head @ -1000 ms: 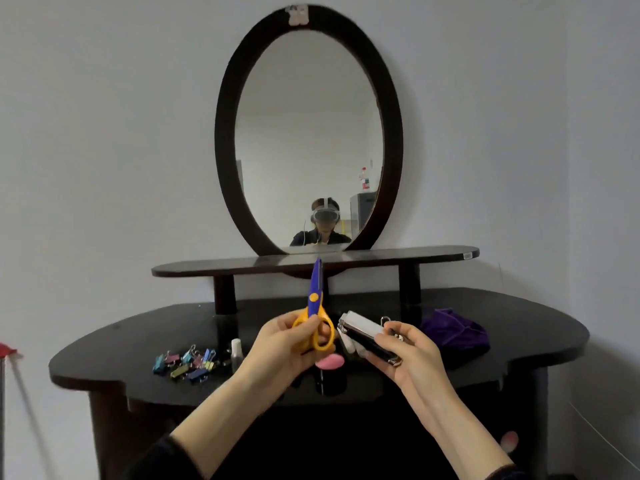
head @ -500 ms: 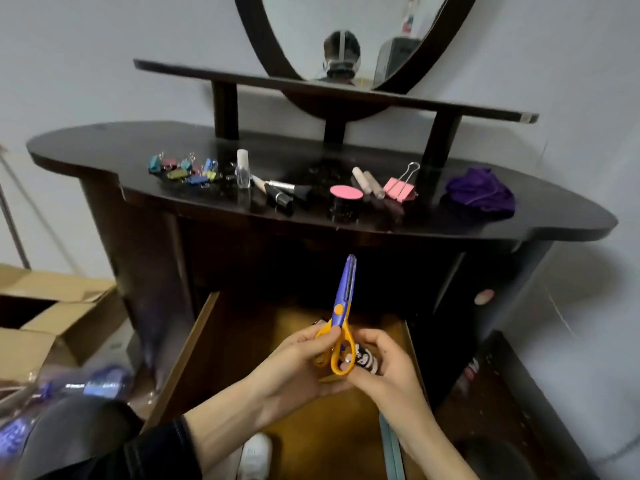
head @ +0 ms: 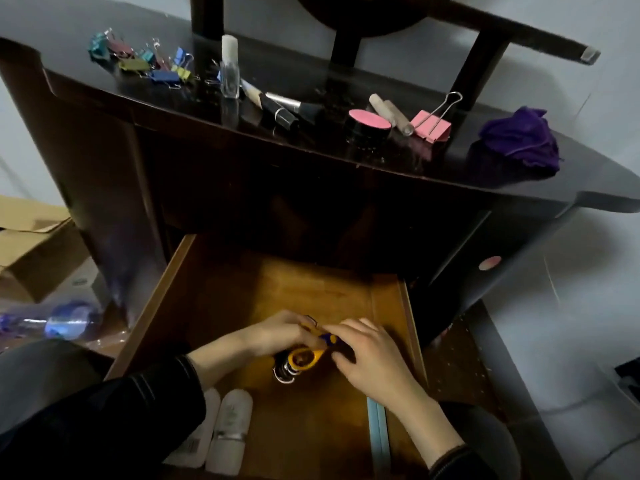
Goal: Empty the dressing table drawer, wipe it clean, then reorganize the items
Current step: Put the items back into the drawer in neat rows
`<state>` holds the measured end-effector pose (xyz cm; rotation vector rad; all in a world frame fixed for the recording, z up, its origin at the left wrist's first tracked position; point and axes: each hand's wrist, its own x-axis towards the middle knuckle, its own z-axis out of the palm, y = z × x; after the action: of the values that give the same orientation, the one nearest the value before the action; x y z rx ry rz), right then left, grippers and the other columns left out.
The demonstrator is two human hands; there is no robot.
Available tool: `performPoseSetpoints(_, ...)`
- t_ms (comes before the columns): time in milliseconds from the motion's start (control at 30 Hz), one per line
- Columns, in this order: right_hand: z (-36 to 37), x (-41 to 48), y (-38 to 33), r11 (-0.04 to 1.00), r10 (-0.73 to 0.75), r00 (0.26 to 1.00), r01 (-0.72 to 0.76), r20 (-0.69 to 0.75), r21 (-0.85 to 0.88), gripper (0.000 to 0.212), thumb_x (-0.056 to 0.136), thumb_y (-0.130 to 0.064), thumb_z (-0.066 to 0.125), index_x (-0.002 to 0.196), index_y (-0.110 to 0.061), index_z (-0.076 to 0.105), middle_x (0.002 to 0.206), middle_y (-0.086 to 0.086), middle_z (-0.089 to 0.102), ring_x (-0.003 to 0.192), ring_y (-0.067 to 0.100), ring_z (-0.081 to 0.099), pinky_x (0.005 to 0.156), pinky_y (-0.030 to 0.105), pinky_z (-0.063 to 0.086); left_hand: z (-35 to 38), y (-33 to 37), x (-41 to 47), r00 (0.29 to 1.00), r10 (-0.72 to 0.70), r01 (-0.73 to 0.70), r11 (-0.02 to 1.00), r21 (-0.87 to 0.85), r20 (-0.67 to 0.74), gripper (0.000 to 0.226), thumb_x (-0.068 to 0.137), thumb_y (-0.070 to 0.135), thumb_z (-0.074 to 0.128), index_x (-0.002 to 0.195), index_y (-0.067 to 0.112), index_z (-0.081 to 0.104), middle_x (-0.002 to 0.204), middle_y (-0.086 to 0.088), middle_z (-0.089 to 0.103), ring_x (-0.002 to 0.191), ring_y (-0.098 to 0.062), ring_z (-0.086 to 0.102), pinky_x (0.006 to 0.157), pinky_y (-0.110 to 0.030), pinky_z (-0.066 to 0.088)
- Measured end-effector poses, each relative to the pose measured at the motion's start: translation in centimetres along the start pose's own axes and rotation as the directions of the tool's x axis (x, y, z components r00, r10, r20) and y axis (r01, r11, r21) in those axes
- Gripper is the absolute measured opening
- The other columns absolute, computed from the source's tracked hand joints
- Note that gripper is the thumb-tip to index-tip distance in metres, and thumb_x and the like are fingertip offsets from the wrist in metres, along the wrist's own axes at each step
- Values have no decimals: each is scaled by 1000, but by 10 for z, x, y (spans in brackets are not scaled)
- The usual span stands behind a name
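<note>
The wooden drawer [head: 221,292] is pulled out below the dark dressing table [head: 381,168]. Both hands are down inside it. My left hand [head: 277,332] grips the yellow and blue scissors [head: 308,356] by the handle. My right hand [head: 372,358] lies with curled fingers over the blade end, beside a dark object with metal rings [head: 285,370]; what it holds is hidden. Two white bottles [head: 230,427] lie at the drawer's front left and a pale blue strip [head: 377,434] along its right side.
On the tabletop lie several coloured binder clips [head: 145,60], a clear bottle [head: 230,67], make-up brushes [head: 287,109], a pink-lidded jar [head: 369,124], a pink clip [head: 431,124] and a purple cloth [head: 521,142]. A cardboard box [head: 31,251] sits on the floor at left.
The view dropped from the mirror to the drawer. Both hands moved down from in front of the table into the drawer, carrying the scissors and the dark object with them.
</note>
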<state>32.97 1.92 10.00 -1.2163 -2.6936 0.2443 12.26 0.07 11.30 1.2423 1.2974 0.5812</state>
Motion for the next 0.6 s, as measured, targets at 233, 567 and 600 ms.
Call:
performPoseSetpoints(233, 9, 7, -2, 900, 368, 919, -390, 140, 194, 22, 91, -43, 70, 85, -23, 66, 68, -7, 67, 64, 7, 65, 66, 30, 58, -19, -13, 13, 934, 125, -97, 990, 99, -335, 43, 94, 44, 65, 86, 2, 73, 77, -7, 60, 73, -17, 56, 67, -27, 42)
performPoseSetpoints(567, 11, 0, -14, 833, 544, 788, -549, 290, -69, 27, 92, -41, 64, 78, -18, 62, 62, 0, 68, 53, 15, 68, 60, 28, 59, -12, -34, 16, 937, 199, -91, 933, 348, -287, 31, 95, 43, 64, 73, 22, 69, 66, 7, 61, 62, -4, 56, 53, -12, 37)
performPoseSetpoints(600, 12, -1, -16, 834, 545, 780, -544, 308, -98, 24, 92, -41, 64, 85, -17, 63, 69, 1, 70, 59, 17, 71, 66, 30, 61, -11, -37, 16, 941, 199, -90, 926, 366, -273, 30, 95, 43, 64, 76, 21, 70, 71, 4, 64, 67, -6, 60, 57, -17, 42)
